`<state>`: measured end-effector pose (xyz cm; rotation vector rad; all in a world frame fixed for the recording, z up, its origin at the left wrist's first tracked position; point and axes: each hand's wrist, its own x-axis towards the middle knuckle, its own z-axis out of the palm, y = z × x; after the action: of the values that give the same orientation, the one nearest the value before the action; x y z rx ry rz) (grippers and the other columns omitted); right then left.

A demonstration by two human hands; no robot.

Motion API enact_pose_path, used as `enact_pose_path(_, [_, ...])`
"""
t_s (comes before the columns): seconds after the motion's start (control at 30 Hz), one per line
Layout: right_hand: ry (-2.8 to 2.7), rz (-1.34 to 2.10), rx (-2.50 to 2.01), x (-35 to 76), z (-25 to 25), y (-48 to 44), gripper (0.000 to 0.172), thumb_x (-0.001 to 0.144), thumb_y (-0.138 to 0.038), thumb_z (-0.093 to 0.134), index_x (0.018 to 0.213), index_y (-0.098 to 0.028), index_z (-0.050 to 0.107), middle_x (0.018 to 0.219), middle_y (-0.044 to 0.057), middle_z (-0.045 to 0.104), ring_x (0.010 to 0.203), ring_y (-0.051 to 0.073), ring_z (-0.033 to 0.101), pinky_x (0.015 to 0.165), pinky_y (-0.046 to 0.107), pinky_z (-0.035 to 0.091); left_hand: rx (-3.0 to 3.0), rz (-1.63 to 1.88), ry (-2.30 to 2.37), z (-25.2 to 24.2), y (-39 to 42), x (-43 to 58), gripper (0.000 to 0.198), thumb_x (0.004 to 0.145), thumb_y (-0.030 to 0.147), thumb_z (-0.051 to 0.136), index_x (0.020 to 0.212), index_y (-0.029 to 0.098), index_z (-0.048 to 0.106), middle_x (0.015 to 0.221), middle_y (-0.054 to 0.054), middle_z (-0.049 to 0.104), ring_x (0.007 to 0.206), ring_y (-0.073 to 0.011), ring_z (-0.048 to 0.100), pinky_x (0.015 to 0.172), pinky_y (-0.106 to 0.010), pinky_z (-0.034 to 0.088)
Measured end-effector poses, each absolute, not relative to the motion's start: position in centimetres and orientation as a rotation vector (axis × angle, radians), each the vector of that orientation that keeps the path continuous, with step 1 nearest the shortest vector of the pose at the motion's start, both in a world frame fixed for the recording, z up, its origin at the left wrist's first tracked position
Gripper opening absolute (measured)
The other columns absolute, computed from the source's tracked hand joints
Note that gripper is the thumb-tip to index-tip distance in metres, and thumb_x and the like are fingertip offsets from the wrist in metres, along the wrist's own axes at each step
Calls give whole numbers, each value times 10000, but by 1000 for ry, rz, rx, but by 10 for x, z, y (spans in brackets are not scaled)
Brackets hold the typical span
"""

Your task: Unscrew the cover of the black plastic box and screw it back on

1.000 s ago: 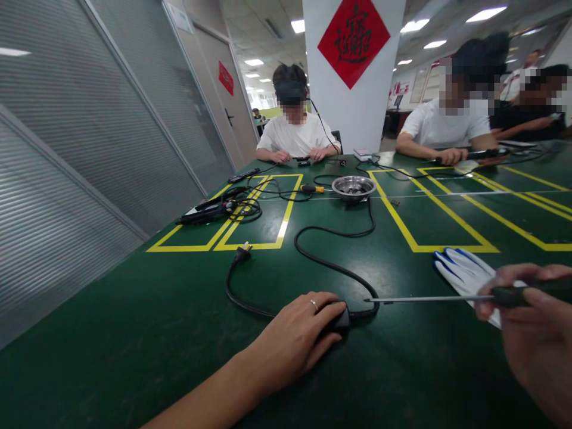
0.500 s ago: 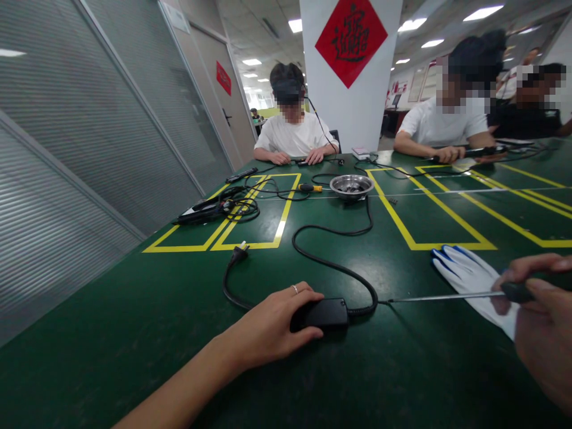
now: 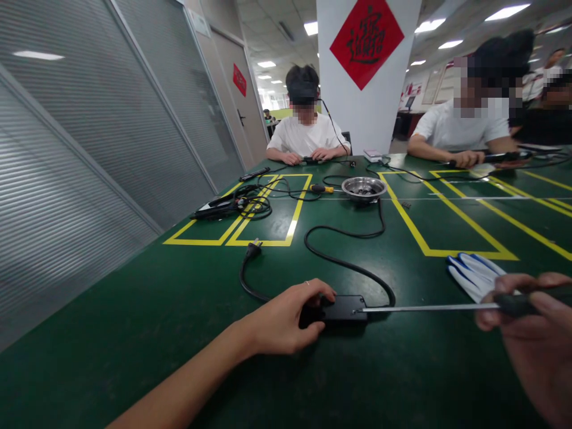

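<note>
My left hand (image 3: 292,319) grips the left part of a black power adapter box (image 3: 346,308), which lies on the green table (image 3: 187,316). A black cord leads from each end of the box, one ending in a two-pin plug (image 3: 254,247). In my right hand (image 3: 531,316) is a long-shafted screwdriver (image 3: 429,308) with a dark handle, held level and pointing left. A small dark piece, too small to name, shows at its tip, which appears over the box's right part. Under the right hand's fingers, partly hidden, lies a white and blue glove (image 3: 476,277).
A metal bowl (image 3: 364,187) with small dark parts stands mid-table, a yellow-and-black screwdriver (image 3: 322,189) beside it. Tangled black cables (image 3: 243,202) lie at the left. Yellow tape (image 3: 447,253) marks rectangles. Two people in white shirts (image 3: 308,138) sit across, handling black items.
The screwdriver has moved left relative to the adapter, its tip going from beside the cord to over the box's right part. The whole view has shifted slightly.
</note>
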<state>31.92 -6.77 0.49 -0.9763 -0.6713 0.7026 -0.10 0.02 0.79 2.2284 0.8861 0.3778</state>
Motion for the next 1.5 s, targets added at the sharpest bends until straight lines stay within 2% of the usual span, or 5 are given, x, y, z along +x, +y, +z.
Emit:
enact_pose_path(0.2, [-730, 743, -994, 287, 0, -75, 191, 640, -238, 705, 808, -248, 616, 854, 21, 616, 643, 189, 621, 458, 331, 568, 2098, 450, 848, 8, 8, -3, 265, 845, 53, 483, 1046, 197, 577, 1185, -34, 577, 926, -161, 571, 845, -321, 473])
enact_pose_path(0.37, [-709, 758, -1075, 282, -5, -73, 239, 619, -265, 722, 838, -250, 625, 889, 33, 633, 634, 192, 632, 488, 353, 593, 2104, 527, 843, 7, 12, -2, 231, 910, 81, 437, 988, 192, 623, 1162, -42, 598, 1058, -186, 558, 936, -369, 441])
enact_pose_path(0.73, [-708, 822, -1109, 276, -6, -75, 287, 620, -289, 734, 874, -239, 612, 944, 34, 631, 649, 186, 641, 541, 329, 610, 2097, 545, 826, 9, 12, -5, 221, 928, 129, 467, 931, 198, 677, 1149, -40, 596, 1074, -190, 564, 956, -372, 428])
enact_pose_path(0.93, [-673, 836, -1102, 275, -5, -73, 275, 621, -287, 739, 858, -224, 615, 936, 43, 633, 650, 179, 637, 530, 310, 606, 2095, 509, 834, 10, 12, -7, 133, 907, 209, 545, 936, 192, 674, 1167, -53, 598, 1049, -214, 574, 918, -392, 453])
enact_pose_path(1.5, [-622, 890, -1113, 273, 1, -71, 288, 619, -275, 750, 872, -211, 628, 946, 41, 643, 683, 170, 650, 572, 285, 609, 2176, 527, 759, 9, 15, -6, 48, 856, 167, 654, 875, 188, 693, 1137, -37, 589, 1056, -177, 574, 931, -339, 442])
